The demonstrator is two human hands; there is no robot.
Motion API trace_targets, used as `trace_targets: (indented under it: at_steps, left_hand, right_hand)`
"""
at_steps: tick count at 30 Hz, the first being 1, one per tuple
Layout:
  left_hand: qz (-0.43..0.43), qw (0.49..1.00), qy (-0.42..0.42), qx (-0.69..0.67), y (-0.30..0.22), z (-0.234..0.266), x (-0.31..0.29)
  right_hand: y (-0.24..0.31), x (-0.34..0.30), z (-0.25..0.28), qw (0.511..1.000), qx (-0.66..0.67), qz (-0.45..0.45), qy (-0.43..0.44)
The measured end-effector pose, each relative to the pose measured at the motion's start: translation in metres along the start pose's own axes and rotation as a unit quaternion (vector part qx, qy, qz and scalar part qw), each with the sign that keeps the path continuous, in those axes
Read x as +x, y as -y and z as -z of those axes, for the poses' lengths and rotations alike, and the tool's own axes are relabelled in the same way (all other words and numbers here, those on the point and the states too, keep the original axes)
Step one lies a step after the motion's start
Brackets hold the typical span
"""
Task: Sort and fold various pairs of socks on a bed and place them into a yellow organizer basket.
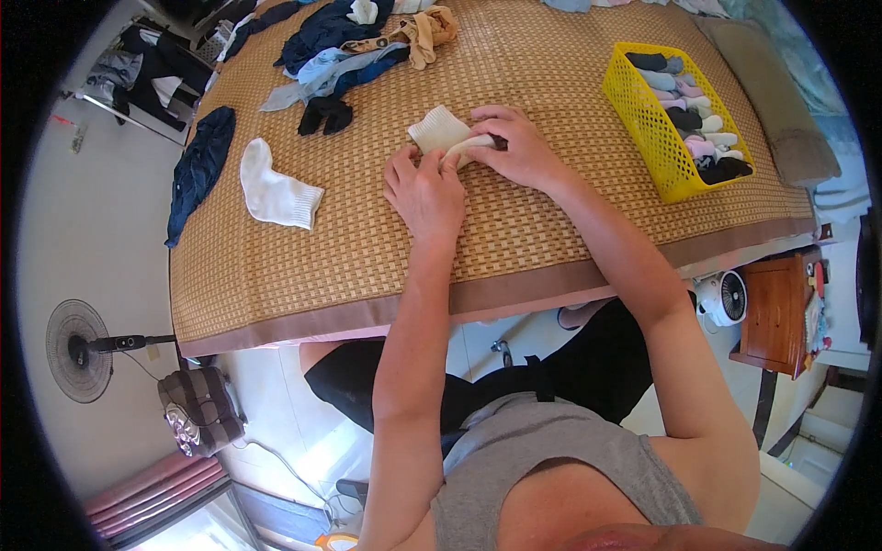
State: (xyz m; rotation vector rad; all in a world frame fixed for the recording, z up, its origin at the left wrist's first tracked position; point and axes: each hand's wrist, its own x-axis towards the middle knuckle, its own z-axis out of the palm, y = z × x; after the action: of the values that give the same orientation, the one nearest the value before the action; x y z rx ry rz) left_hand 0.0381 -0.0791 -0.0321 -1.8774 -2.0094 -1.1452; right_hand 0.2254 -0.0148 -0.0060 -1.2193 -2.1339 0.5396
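A cream-white sock (439, 129) lies on the woven mat, partly folded over, its ribbed cuff pointing away from me. My left hand (426, 191) closes its fingertips on the near edge of the folded part. From the right, my right hand (519, 151) pinches the other end of that fold between thumb and fingers. My fingers hide some of the fold. Another white sock (274, 188) rests flat to the left, apart from both hands.
A yellow basket (648, 138) of rolled socks stands at the right, beside a long brown pillow (772, 110). Piled clothes (340, 55) lie at the far left of the mat (514, 239), and a dark garment (202, 170) along its left edge. A fan (81, 351) stands left.
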Motion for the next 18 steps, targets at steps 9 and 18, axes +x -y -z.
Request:
trace_targets:
  at_steps: [9,18]
  left_hand:
    - [0.019,0.999,0.044,-0.013,0.008,0.0,0.019]
    - [-0.074,0.996,-0.039,0.01,0.01,0.004,0.019]
  right_hand:
    - [-0.009,0.001,-0.003,0.998,-0.019,0.051,-0.026]
    - [0.009,0.028,-0.006,0.997,-0.073,-0.022,0.03]
